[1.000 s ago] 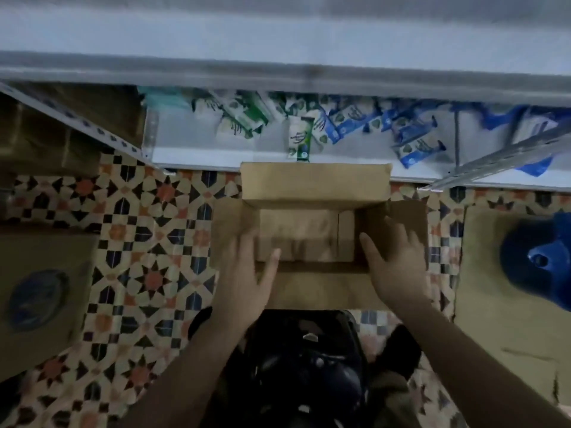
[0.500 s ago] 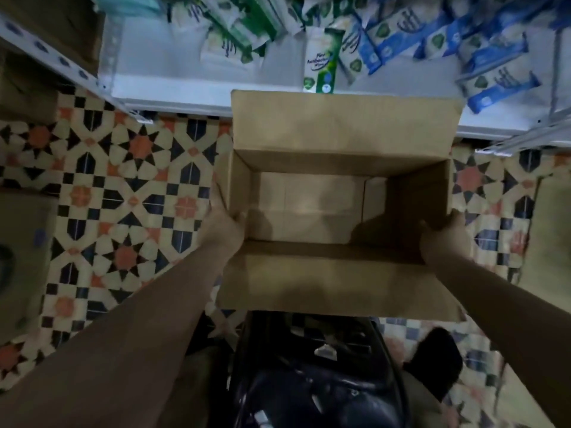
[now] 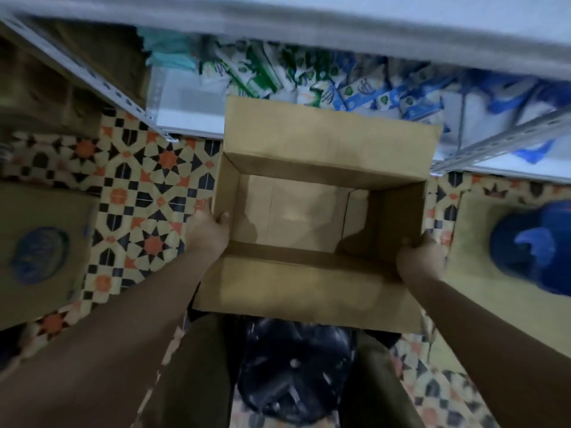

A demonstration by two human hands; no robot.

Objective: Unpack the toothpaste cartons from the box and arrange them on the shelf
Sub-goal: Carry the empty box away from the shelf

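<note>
- The left hand (image 3: 207,230) grips the left wall of the open cardboard box (image 3: 321,211), thumb hooked over the rim, arm stretched forward.
- The right hand (image 3: 420,257) clasps the box's right near corner, fingers curled round the edge.
- The box sits between both hands, its inside bare, flaps open.
- Beyond the box's far flap, blurred green and blue packets (image 3: 355,88) lie on the white shelf (image 3: 185,109).
- Patterned floor tiles (image 3: 145,193) lie left of the box.
</note>
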